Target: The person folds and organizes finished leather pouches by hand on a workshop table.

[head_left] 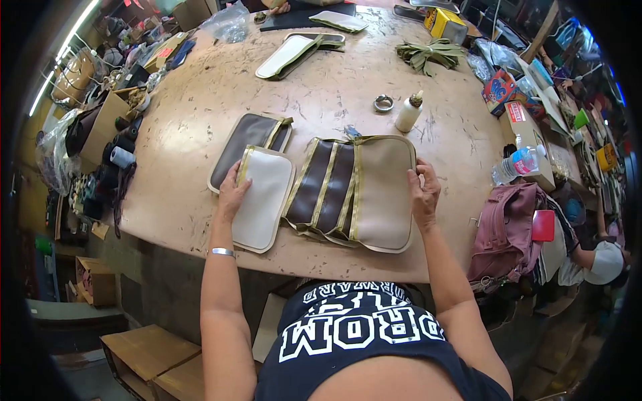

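My left hand [232,194] is closed on the left edge of a cream panel with rounded corners [266,204], its thumb on top. Under that panel's upper part lies a dark brown pouch panel [246,137] with pale edging. My right hand [424,195] grips the right edge of a beige panel [384,194], which is joined to a fan of dark brown pleats [332,180] with olive binding. The pleated piece rests on the table, its left side close against the cream panel. A white squeeze bottle [409,113] and a roll of tape [383,103] stand beyond it.
More cream pouch pieces [287,57] lie farther up the table [180,93]. Olive strips [431,53] and a yellow tin [446,25] are at the far right. Thread spools [122,158] line the left edge; a pink bag [505,227] and water bottle [518,165] are right. Another person's hand [279,8] shows at the far end.
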{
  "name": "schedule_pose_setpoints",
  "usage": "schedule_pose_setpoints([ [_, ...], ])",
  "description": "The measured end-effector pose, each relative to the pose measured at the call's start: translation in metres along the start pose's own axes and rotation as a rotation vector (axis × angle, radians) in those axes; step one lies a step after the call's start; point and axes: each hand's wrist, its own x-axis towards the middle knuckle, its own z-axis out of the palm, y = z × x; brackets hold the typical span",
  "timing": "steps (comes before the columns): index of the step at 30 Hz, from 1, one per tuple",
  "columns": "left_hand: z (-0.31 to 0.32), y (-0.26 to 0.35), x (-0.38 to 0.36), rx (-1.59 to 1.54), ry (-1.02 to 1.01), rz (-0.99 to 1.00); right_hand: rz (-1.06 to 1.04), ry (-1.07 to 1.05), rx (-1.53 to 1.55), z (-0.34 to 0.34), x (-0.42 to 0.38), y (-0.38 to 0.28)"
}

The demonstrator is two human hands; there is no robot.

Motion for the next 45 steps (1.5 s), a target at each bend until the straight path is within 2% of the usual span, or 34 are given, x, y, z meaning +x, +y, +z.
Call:
schedule_pose_setpoints([
  [2, -0.001, -0.004, 0.001, 0.086, 0.036, 0.06, -0.152, 0.09, -0.164, -0.004, -0.002, -0.012],
  [5, 0.005, -0.008, -0.005, 0.219, 0.103, 0.138, -0.195, 0.112, -0.463, -0.014, -0.007, 0.009],
  [7, 0.011, 0.004, -0.008, 0.355, 0.125, 0.13, 0.171, 0.011, -0.258, -0.015, -0.007, 0.012],
  [8, 0.017, 0.007, -0.013, 0.523, 0.165, 0.199, 0.354, -0.041, -0.149, -0.015, -0.009, 0.014],
  [11, 0.044, 0.03, -0.02, 1.027, 0.328, 0.397, 0.451, -0.077, -0.244, -0.008, -0.001, 0.022],
  [14, 0.089, 0.057, -0.039, 1.278, 0.363, 0.697, 0.128, -0.001, -0.402, 0.002, -0.006, 0.042],
  [17, 0.136, 0.07, -0.068, 0.952, -0.189, 0.706, -0.288, 0.165, -0.585, 0.003, -0.007, 0.025],
  [18, 0.148, 0.069, -0.075, 0.883, -0.338, 0.74, -0.243, 0.106, -0.487, 0.002, -0.009, 0.021],
  [20, 0.168, 0.057, -0.087, 0.85, -0.308, 0.721, -0.157, -0.018, -0.289, 0.0, -0.013, 0.012],
  [25, 0.168, 0.06, -0.09, 0.871, -0.27, 0.692, -0.056, -0.065, -0.058, -0.017, -0.025, -0.023],
  [28, 0.172, 0.058, -0.092, 0.883, -0.234, 0.707, 0.013, 0.062, 0.055, -0.036, -0.031, -0.014],
  [33, 0.179, 0.069, -0.096, 0.957, -0.225, 0.667, 0.072, 0.019, 0.191, -0.058, -0.033, -0.061],
  [36, 0.185, 0.067, -0.096, 0.99, -0.184, 0.708, -0.03, 0.39, 0.182, -0.082, -0.005, -0.062],
  [37, 0.186, 0.069, -0.096, 0.994, -0.174, 0.681, 0.078, 0.42, 0.41, -0.075, 0.011, -0.105],
  [39, 0.188, 0.073, -0.096, 0.992, -0.163, 0.638, 0.026, 0.307, 0.503, -0.092, 0.026, -0.1],
  [40, 0.187, 0.074, -0.094, 0.801, -0.17, 0.603, 0.047, 0.243, 0.673, -0.1, 0.031, -0.09],
  [41, 0.181, 0.074, -0.091, 0.609, -0.176, 0.565, 0.01, 0.009, 0.846, -0.108, 0.034, -0.07],
  [43, 0.162, 0.08, -0.083, 0.244, -0.171, 0.467, 0.176, 0.0, 0.766, -0.097, 0.033, -0.049],
  [44, 0.149, 0.088, -0.082, 0.221, -0.125, 0.475, 0.251, 0.151, 0.606, -0.083, 0.026, -0.049],
  [45, 0.136, 0.087, -0.081, 0.12, -0.057, 0.343, 0.347, 0.289, 0.45, -0.062, 0.021, -0.061],
])
